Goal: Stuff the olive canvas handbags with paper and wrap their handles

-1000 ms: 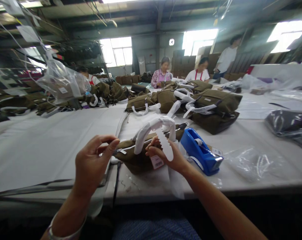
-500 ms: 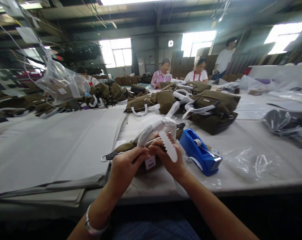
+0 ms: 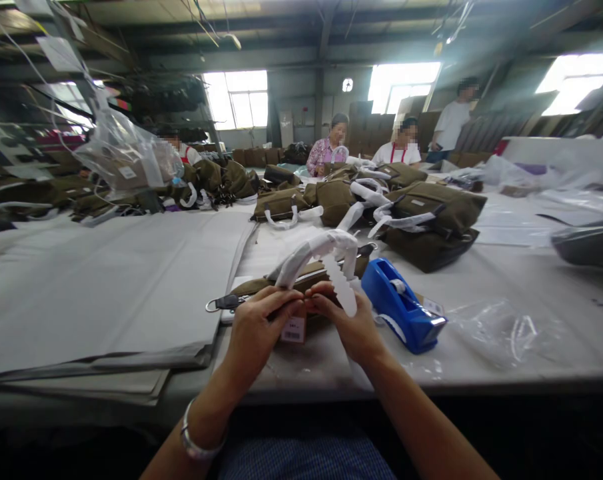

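An olive-brown bag point(image 3: 254, 289) with black end tabs and a metal ring lies in front of me, its handle point(image 3: 301, 257) wrapped in white and arching upward. At the bag's near side my left hand point(image 3: 266, 323) is closed in a pinch at the top of a hang tag point(image 3: 294, 329) with a barcode. My right hand point(image 3: 351, 327) is closed too, its fingertips meeting the left ones; what they pinch is hidden. Across the right hand's back hangs a white strip point(image 3: 340, 285) with a jagged edge.
Right of the bag stands a blue tape dispenser point(image 3: 404, 307), with clear plastic point(image 3: 501, 333) beyond it. Large white sheets point(image 3: 106, 287) are stacked at left. More olive bags point(image 3: 431, 207) lie behind. Several people are in the background, one in a patterned top point(image 3: 321, 157).
The tag has turned to face me more and shows larger below my left fingers. Both hands stay pinched together. At far right, the dark plastic-wrapped item has shifted away to the right.
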Action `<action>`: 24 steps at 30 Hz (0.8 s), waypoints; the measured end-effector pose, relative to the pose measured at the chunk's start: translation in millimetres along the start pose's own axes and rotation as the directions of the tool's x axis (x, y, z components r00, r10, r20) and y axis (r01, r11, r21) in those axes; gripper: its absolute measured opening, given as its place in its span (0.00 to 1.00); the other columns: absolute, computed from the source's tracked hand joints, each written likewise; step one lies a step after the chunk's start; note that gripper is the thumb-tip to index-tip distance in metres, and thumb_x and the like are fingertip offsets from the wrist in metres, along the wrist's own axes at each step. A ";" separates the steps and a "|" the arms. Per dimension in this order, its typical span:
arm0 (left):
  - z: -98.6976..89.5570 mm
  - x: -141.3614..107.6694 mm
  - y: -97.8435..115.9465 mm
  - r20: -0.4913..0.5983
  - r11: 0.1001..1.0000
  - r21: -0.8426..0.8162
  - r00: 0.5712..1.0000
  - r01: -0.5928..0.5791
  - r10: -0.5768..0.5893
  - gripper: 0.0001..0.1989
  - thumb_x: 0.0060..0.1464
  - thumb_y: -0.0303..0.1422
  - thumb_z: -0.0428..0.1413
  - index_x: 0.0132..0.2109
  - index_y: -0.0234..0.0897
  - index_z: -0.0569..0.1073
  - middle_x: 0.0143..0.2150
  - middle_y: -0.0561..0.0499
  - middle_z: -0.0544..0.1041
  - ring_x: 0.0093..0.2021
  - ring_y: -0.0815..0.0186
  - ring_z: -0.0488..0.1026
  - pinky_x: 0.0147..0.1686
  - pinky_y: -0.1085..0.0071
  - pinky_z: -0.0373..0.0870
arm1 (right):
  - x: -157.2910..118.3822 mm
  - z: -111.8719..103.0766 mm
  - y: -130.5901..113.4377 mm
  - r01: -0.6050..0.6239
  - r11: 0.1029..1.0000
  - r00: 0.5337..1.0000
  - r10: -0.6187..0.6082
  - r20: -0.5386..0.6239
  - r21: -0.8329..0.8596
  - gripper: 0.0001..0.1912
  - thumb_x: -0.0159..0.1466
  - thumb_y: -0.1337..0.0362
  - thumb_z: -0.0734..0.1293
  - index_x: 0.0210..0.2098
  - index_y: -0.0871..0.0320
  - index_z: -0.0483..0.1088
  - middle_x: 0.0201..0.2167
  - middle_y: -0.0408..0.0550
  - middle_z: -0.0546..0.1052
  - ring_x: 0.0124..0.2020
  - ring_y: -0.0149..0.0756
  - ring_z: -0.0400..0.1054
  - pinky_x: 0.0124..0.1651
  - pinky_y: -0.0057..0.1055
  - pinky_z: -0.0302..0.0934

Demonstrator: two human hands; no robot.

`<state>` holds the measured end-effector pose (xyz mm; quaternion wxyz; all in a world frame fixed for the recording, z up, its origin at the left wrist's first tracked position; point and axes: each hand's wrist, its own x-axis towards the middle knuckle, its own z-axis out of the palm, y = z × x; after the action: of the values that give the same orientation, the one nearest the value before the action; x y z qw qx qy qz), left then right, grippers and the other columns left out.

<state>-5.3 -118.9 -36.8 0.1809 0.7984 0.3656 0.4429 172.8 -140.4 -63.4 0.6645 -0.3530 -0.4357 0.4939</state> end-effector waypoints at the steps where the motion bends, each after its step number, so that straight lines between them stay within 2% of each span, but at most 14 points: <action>1: 0.6 0.1 0.4 -0.003 1.000 -0.002 1.000 -0.006 0.006 0.07 0.61 0.29 0.61 0.45 0.42 0.82 0.42 0.53 0.82 0.42 0.68 0.80 0.44 0.75 0.73 | -0.8 -1.0 1.9 0.001 1.000 1.000 -0.001 0.000 0.003 0.12 0.56 0.58 0.79 0.37 0.54 0.80 0.37 0.44 0.82 0.35 0.38 0.79 0.44 0.35 0.77; 4: 3.1 1.1 3.1 -0.016 1.000 0.001 1.000 0.005 -0.005 0.05 0.60 0.30 0.62 0.43 0.42 0.82 0.40 0.53 0.81 0.39 0.68 0.79 0.42 0.73 0.72 | -2.3 -3.4 6.8 0.009 0.997 0.999 -0.011 -0.034 -0.070 0.12 0.57 0.58 0.79 0.39 0.54 0.80 0.37 0.45 0.83 0.35 0.38 0.78 0.38 0.31 0.75; 7: 5.0 1.7 6.3 -0.030 0.999 -0.004 0.998 0.046 -0.047 0.04 0.60 0.32 0.63 0.42 0.41 0.82 0.37 0.53 0.79 0.37 0.67 0.77 0.38 0.72 0.72 | -2.8 -2.5 9.0 0.025 0.986 0.996 -0.039 -0.080 -0.167 0.12 0.57 0.57 0.78 0.39 0.54 0.80 0.33 0.45 0.82 0.31 0.35 0.76 0.29 0.25 0.70; 9: 5.1 1.8 8.0 -0.038 0.998 -0.022 0.997 0.066 -0.067 0.05 0.60 0.34 0.63 0.41 0.41 0.82 0.36 0.52 0.78 0.36 0.67 0.77 0.37 0.72 0.71 | -2.4 0.2 9.8 0.052 0.987 0.995 -0.064 -0.074 -0.153 0.11 0.58 0.58 0.78 0.37 0.55 0.80 0.29 0.44 0.80 0.28 0.33 0.74 0.27 0.24 0.68; 12: 3.7 2.0 9.5 -0.039 0.997 -0.038 0.996 0.074 -0.075 0.05 0.60 0.34 0.62 0.41 0.40 0.82 0.36 0.51 0.79 0.36 0.66 0.77 0.37 0.71 0.72 | -1.1 4.8 11.4 0.025 1.000 0.998 -0.026 -0.052 -0.018 0.10 0.58 0.58 0.78 0.35 0.55 0.80 0.27 0.42 0.79 0.28 0.31 0.73 0.29 0.24 0.69; 16: 1.3 3.1 10.0 -0.033 0.997 -0.019 0.996 0.078 -0.079 0.04 0.60 0.32 0.61 0.40 0.39 0.81 0.36 0.50 0.79 0.37 0.65 0.77 0.38 0.69 0.72 | 0.0 6.7 13.2 -0.096 0.983 0.995 0.101 -0.025 0.154 0.13 0.55 0.56 0.79 0.36 0.54 0.80 0.33 0.44 0.82 0.32 0.32 0.76 0.37 0.26 0.73; 21: 0.9 4.5 9.0 -0.038 0.994 -0.035 0.994 0.103 -0.105 0.04 0.59 0.32 0.61 0.40 0.39 0.81 0.37 0.50 0.79 0.38 0.65 0.77 0.39 0.69 0.73 | -0.9 4.8 13.3 -0.110 0.982 0.993 0.114 -0.021 0.154 0.15 0.53 0.56 0.81 0.37 0.53 0.80 0.36 0.44 0.82 0.35 0.34 0.77 0.44 0.31 0.74; 24: 0.5 4.5 9.5 -0.031 0.992 -0.045 0.992 0.121 -0.122 0.04 0.60 0.32 0.61 0.41 0.40 0.81 0.37 0.50 0.79 0.38 0.65 0.77 0.39 0.69 0.73 | -1.4 4.9 14.1 -0.084 0.987 0.996 0.088 -0.023 0.139 0.13 0.54 0.58 0.80 0.37 0.53 0.80 0.36 0.44 0.82 0.36 0.34 0.77 0.45 0.32 0.74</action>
<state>0.7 -121.9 -28.7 0.2184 0.7630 0.4071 0.4522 163.2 -137.9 -74.6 0.6716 -0.3320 -0.3751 0.5460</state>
